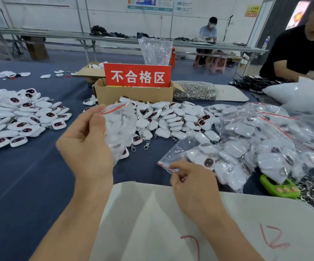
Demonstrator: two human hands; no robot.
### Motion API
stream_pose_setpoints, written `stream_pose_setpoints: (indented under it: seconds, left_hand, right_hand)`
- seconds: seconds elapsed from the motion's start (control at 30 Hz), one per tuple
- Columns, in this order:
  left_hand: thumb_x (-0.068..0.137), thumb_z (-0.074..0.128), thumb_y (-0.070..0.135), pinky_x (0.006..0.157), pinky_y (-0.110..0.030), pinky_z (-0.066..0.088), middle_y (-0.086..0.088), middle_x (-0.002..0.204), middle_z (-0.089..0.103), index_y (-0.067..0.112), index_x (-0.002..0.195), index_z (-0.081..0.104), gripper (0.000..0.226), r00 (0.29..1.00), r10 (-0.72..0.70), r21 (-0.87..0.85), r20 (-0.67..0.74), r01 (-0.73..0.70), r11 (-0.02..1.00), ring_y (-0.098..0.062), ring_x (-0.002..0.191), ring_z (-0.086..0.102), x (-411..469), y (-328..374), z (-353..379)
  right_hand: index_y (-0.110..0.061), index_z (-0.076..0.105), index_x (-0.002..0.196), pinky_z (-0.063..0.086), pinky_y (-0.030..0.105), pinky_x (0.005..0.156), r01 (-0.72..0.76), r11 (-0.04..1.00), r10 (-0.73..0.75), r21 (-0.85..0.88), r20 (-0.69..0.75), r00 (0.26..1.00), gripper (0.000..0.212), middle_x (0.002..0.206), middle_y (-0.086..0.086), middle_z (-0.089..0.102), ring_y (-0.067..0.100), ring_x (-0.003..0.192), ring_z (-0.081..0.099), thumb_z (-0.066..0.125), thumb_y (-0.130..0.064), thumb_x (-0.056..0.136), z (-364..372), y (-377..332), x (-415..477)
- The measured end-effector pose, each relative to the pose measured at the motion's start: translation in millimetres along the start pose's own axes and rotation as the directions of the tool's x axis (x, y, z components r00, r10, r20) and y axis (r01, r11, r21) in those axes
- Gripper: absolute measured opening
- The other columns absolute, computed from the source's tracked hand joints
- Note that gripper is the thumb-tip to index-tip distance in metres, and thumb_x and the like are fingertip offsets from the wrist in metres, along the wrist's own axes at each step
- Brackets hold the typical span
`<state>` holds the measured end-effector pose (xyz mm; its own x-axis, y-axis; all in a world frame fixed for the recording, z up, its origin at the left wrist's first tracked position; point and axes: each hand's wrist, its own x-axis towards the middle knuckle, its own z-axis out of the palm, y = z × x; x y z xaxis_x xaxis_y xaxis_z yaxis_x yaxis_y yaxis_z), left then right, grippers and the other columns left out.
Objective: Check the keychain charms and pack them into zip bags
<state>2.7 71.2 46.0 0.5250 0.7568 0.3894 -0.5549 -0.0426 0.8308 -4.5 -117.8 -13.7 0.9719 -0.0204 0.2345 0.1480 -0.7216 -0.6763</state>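
Observation:
My left hand (88, 142) holds up a clear zip bag (119, 127) with a red seal line, filled with white charms; the bag is blurred. My right hand (192, 181) pinches the red-lined corner of another filled zip bag (207, 159) lying on the dark blue table. Loose white keychain charms with dark oval faces lie in a heap (171, 117) at the middle of the table. A second heap (22, 117) sits at the left.
A cardboard box (135, 95) with a red sign stands behind the middle heap. Packed zip bags (269, 140) pile up at right. A bag of metal rings (194, 90), a green counter (278, 188) and a white board (171, 223) near me are also here. Another person sits at far right.

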Motion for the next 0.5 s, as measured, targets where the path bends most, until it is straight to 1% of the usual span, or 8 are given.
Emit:
stream_pose_setpoints:
  seconds: [0.1,0.17,0.2,0.27,0.3,0.37,0.4,0.5]
  left_hand:
    - [0.096,0.061,0.027,0.084,-0.015,0.049,0.021,0.098,0.075,0.037,0.101,0.078,0.020,0.972,0.128,0.266,0.196,-0.178,0.947,-0.001,0.096,0.068,-22,-17,2]
    - [0.099,0.061,0.031,0.080,-0.023,0.048,0.017,0.094,0.071,0.033,0.103,0.073,0.013,0.904,0.002,0.529,0.427,-0.251,0.810,-0.006,0.092,0.064,-40,-37,5]
    - [0.098,0.061,0.031,0.075,-0.029,0.045,0.014,0.090,0.067,0.031,0.099,0.069,0.009,0.849,-0.110,0.656,0.516,-0.310,0.688,-0.013,0.091,0.063,-48,-48,6]
    - [0.093,0.059,0.031,0.072,-0.033,0.039,0.008,0.095,0.065,0.029,0.099,0.061,0.007,0.760,-0.281,0.773,0.586,-0.420,0.475,-0.022,0.098,0.061,-58,-60,8]
    - [0.092,0.059,0.032,0.075,-0.034,0.039,0.006,0.102,0.066,0.030,0.106,0.061,0.015,0.745,-0.313,0.785,0.589,-0.436,0.440,-0.023,0.104,0.060,-58,-63,8]
    - [0.090,0.060,0.033,0.080,-0.035,0.042,0.005,0.107,0.068,0.031,0.118,0.062,0.028,0.739,-0.323,0.784,0.592,-0.434,0.443,-0.023,0.109,0.060,-55,-66,7]
    - [0.090,0.059,0.033,0.079,-0.035,0.043,0.005,0.106,0.068,0.030,0.117,0.061,0.028,0.732,-0.314,0.773,0.605,-0.445,0.452,-0.023,0.108,0.060,-55,-66,6]
    - [0.089,0.057,0.032,0.072,-0.035,0.041,0.007,0.097,0.065,0.029,0.105,0.059,0.016,0.713,-0.296,0.747,0.636,-0.473,0.467,-0.022,0.101,0.060,-55,-66,4]
  right_hand:
    - [-0.034,0.076,0.109,0.048,0.028,0.083,0.051,0.998,-0.053,-0.048,-0.037,0.998,0.026,0.089,-0.008,0.075,0.014,0.088,0.064,0.063,-0.022,0.089,10,-4,4]
    - [-0.030,0.076,0.112,0.039,0.025,0.084,0.112,0.992,-0.116,-0.057,-0.064,0.991,0.031,0.093,-0.004,0.071,0.016,0.100,0.058,0.066,-0.017,0.087,13,-6,8]
    - [-0.028,0.075,0.117,0.038,0.026,0.087,0.126,0.989,-0.131,-0.077,-0.069,0.989,0.035,0.098,0.000,0.069,0.019,0.104,0.056,0.067,-0.014,0.086,14,-6,10]
    - [-0.021,0.072,0.125,0.037,0.034,0.096,0.134,0.982,-0.149,-0.135,-0.105,0.983,0.043,0.108,0.009,0.067,0.028,0.113,0.056,0.069,-0.010,0.083,16,-6,13]
    - [-0.016,0.072,0.126,0.037,0.037,0.099,0.145,0.977,-0.169,-0.159,-0.148,0.974,0.046,0.113,0.013,0.069,0.033,0.117,0.057,0.071,-0.006,0.081,17,-7,15]
    - [-0.009,0.070,0.127,0.039,0.045,0.104,0.165,0.966,-0.208,-0.201,-0.216,0.954,0.047,0.127,0.016,0.068,0.040,0.126,0.054,0.072,-0.003,0.080,21,-6,25]
    - [-0.009,0.066,0.132,0.037,0.048,0.108,0.164,0.961,-0.209,-0.221,-0.197,0.958,0.048,0.137,0.015,0.063,0.039,0.133,0.049,0.069,-0.006,0.084,23,-5,33]
    - [-0.015,0.046,0.150,0.019,0.044,0.121,0.125,0.949,-0.152,-0.290,-0.073,0.986,0.055,0.161,0.005,0.040,0.028,0.152,0.022,0.055,-0.025,0.097,32,-1,63]
